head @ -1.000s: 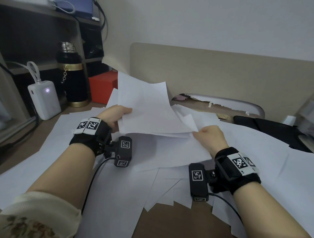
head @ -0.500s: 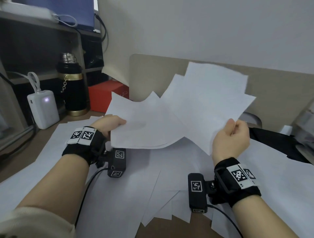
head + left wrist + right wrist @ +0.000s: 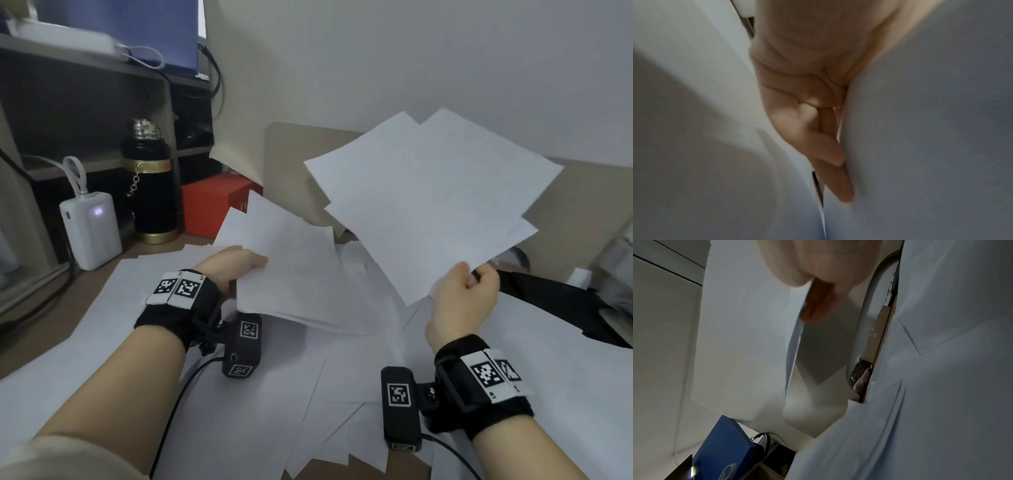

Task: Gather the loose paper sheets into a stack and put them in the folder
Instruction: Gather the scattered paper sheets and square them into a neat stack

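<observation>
Two bunches of paper are lifted off the desk [image 3: 41,311]: the right hand [image 3: 460,301] pinches the raised sheets [image 3: 435,205] by their lower corner, the left hand [image 3: 229,267] grips a lower bundle [image 3: 291,277]. Beneath them, loose sheets [image 3: 267,404] cover the desk to its near edge.

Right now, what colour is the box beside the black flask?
Red box; the head view shows it best.
</observation>
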Demonstrator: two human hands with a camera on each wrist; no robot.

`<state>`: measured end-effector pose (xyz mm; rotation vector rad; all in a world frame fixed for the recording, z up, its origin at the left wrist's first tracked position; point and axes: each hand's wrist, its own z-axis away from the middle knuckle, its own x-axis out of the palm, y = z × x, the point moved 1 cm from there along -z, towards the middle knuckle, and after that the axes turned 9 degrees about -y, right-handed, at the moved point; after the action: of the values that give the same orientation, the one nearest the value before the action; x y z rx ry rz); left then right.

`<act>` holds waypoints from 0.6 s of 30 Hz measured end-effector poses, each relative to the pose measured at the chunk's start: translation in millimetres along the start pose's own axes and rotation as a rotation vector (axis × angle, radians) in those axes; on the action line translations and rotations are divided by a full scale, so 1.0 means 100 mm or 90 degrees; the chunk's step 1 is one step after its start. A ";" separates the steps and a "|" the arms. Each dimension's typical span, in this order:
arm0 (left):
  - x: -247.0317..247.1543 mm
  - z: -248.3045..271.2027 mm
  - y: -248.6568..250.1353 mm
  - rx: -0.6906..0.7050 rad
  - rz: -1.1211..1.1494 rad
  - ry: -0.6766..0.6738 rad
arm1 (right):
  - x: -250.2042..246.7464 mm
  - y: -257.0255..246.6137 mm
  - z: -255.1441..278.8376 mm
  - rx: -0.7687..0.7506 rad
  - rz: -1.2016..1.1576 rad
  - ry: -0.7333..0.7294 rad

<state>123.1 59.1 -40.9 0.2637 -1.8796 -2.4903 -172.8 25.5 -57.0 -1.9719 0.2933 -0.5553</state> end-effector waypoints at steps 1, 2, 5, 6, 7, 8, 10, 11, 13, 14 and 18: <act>0.08 0.04 0.02 0.014 0.027 -0.012 | 0.02 0.02 0.00 0.023 0.012 -0.032; 0.14 0.05 0.03 0.030 0.048 -0.027 | 0.03 0.04 0.00 0.040 0.020 -0.069; 0.26 0.05 0.07 0.079 0.054 -0.044 | 0.08 0.11 0.00 0.081 0.042 -0.178; 0.28 0.06 0.09 0.093 0.046 -0.038 | 0.09 0.14 0.01 0.096 0.051 -0.211; 0.29 0.06 0.11 0.107 0.040 -0.031 | 0.10 0.17 0.01 0.113 0.060 -0.232; 0.29 0.07 0.12 0.118 0.037 -0.027 | 0.10 0.19 0.02 0.126 0.067 -0.245; 0.31 0.08 0.14 0.135 0.044 -0.048 | 0.10 0.23 0.00 0.132 0.079 -0.216; 0.32 0.09 0.14 0.139 0.053 -0.062 | 0.09 0.24 -0.01 0.129 0.080 -0.186; 0.33 0.11 0.14 0.144 0.069 -0.073 | 0.08 0.26 -0.03 0.131 0.084 -0.139; 0.33 0.11 0.14 0.149 0.073 -0.079 | 0.07 0.26 -0.04 0.132 0.085 -0.124; 0.35 0.10 0.14 0.156 0.075 -0.083 | 0.07 0.26 -0.04 0.132 0.081 -0.125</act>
<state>86.4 61.0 -29.8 -0.0093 -2.1824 -2.2513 -167.6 7.3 -77.2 -1.7767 0.2270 -0.2956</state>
